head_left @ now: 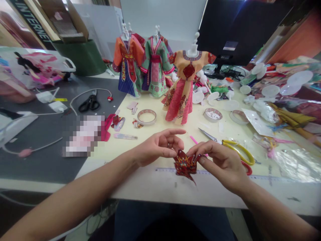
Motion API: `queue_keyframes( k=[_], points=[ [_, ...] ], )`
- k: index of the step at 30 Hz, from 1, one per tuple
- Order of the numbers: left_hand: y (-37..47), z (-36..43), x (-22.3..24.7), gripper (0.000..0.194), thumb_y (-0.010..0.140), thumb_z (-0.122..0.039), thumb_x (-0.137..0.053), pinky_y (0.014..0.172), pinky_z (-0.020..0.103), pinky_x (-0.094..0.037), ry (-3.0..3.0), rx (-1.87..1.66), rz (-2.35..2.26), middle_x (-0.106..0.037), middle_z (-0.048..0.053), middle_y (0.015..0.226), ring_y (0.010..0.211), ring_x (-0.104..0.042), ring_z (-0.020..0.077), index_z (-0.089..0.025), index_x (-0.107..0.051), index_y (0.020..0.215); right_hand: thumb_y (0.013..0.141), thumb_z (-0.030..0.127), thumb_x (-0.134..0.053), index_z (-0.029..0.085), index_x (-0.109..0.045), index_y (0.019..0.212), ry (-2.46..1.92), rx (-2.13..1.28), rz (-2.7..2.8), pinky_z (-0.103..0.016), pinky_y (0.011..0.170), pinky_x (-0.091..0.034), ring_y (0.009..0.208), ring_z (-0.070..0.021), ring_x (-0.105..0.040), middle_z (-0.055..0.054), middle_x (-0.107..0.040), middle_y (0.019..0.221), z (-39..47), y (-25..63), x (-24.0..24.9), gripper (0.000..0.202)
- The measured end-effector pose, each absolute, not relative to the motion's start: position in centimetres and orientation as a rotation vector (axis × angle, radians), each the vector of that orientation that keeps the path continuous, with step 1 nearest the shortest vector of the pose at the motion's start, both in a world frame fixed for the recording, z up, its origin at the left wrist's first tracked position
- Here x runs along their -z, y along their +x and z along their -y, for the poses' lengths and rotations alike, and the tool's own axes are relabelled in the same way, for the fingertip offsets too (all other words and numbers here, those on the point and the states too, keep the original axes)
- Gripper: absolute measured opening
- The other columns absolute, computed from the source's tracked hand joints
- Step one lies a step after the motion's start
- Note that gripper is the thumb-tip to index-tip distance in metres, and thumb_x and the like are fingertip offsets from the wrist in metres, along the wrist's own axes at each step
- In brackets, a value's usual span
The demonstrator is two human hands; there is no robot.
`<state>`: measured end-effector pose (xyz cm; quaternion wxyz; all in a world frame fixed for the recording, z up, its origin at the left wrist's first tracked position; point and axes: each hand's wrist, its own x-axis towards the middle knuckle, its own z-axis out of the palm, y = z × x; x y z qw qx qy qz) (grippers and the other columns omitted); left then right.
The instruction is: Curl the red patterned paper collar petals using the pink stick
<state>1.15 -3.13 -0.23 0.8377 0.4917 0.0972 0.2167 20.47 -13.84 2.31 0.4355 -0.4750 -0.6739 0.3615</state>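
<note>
A small dark red patterned fabric piece (185,164), with yellow, white and blue motifs and a frayed lower edge, hangs between my two hands above the table's front. My right hand (223,164) is closed, pinching its upper right corner between thumb and fingertips. At the upper left corner, the thumb and curled fingers of my left hand (160,145) hold the cloth, while the index finger stretches out above it. A ruler (215,173) lies under the fabric. Beside my right hand lie yellow-handled scissors (239,150), partly covered by it. A pink stick (193,140) rests between the hands.
Miniature dresses stand behind: an orange robe (129,63), a green robe (155,67) and a yellow-and-pink dress (187,80). Tape rolls (155,117) and fabric scraps (125,136) lie before them. Black scissors (89,103) sit left; plastic bags (298,164) crowd the right.
</note>
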Motion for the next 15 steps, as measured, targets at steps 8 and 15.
queue_keyframes(
  k=[8, 15],
  points=[
    [1.18, 3.44, -0.01, 0.062, 0.067, -0.011, -0.072, 0.059, 0.021, -0.040, 1.123, -0.294, -0.236, -0.059, 0.008, 0.105, 0.068, -0.053, 0.0076, -0.022, -0.047, 0.123, 0.087, 0.023, -0.050, 0.020, -0.054, 0.086, -1.151, -1.033, 1.605, -0.030, 0.067, -0.054, 0.078, -0.0158, -0.065, -0.006, -0.066, 0.092, 13.89, 20.31, -2.49, 0.005],
    [1.25, 3.67, 0.02, 0.049, 0.070, -0.011, -0.070, 0.069, 0.024, -0.044, 1.133, -0.186, -0.282, -0.062, 0.003, 0.082, 0.074, -0.060, 0.0114, -0.017, -0.051, 0.116, 0.087, 0.020, -0.050, 0.020, -0.055, 0.085, -1.169, -0.974, 1.637, -0.032, 0.072, -0.054, 0.083, -0.0163, -0.064, -0.006, -0.066, 0.095, 13.93, 20.26, -2.63, 0.005]
  ],
)
